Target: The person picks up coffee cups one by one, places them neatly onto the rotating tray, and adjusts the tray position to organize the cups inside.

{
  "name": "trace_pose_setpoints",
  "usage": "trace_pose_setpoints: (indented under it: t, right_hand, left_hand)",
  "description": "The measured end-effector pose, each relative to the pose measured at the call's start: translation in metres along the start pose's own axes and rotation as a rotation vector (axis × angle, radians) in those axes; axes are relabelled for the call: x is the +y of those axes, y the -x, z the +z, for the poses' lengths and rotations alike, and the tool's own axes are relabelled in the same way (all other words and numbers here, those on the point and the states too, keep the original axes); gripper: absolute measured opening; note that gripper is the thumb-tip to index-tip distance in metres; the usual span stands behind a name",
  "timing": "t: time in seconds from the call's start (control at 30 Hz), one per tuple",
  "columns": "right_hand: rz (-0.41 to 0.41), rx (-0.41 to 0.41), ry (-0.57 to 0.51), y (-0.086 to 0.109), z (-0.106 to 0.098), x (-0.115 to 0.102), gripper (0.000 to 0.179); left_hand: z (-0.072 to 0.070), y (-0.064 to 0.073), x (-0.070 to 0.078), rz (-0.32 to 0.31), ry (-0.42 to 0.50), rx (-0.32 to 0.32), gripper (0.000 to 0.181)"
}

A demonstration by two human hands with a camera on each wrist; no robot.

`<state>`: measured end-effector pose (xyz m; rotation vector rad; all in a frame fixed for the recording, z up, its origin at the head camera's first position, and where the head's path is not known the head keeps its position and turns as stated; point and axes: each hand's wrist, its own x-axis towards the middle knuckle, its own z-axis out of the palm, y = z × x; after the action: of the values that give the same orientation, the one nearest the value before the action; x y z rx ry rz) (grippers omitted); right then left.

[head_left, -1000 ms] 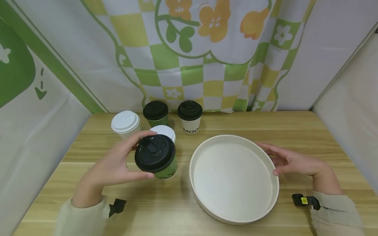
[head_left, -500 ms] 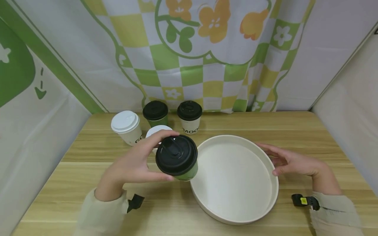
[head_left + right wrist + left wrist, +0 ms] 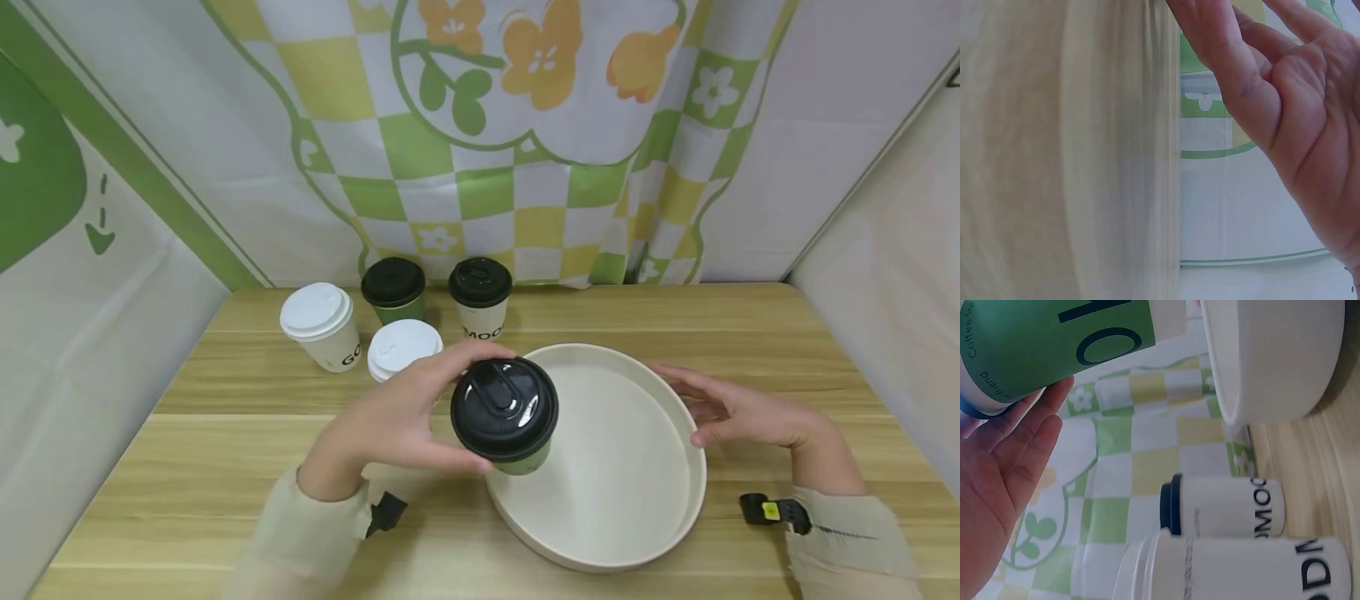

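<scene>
My left hand point(image 3: 405, 417) grips a green paper coffee cup point(image 3: 521, 461) with a black lid, thumb on the near side and fingers on the far side. The cup is raised over the left part of a round cream tray point(image 3: 600, 492). In the left wrist view, large dark letters show on the green coffee cup point(image 3: 1110, 337), and the tray's wall point(image 3: 1279, 356) rises beside it. At the tray's right rim, my right hand point(image 3: 746, 415) rests with its thumb by the rim and its fingers along the outer side. The right wrist view shows this hand point(image 3: 1297, 119) with loosely bent fingers.
Behind the left hand stand a white-lidded cup point(image 3: 405, 346), another white-lidded cup point(image 3: 321, 325), a black-lidded green cup point(image 3: 393, 287) and a black-lidded white cup point(image 3: 482, 292). They share the wooden table point(image 3: 247, 467). A patterned curtain point(image 3: 517, 183) hangs at its back edge.
My left hand has carried the green coffee cup rightward, from beside the white-lidded cup to above the tray's left part. The right hand and tray have stayed in place.
</scene>
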<state>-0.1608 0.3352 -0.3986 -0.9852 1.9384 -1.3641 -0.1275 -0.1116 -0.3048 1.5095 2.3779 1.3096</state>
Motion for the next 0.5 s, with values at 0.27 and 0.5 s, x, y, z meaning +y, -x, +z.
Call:
trace_pose_setpoints:
  t: [0.27,0.5]
  right_hand:
    - [-0.023,-0.013,-0.037,0.0,0.0,-0.002,0.085]
    - [0.001,-0.001,-0.026,0.0,0.0,-0.002,0.085]
  left_hand:
    - [0.015,-0.016,-0.004,0.069,-0.051,-0.031,0.094]
    - [0.028,-0.026,-0.004,0.074,-0.039,-0.108,0.093]
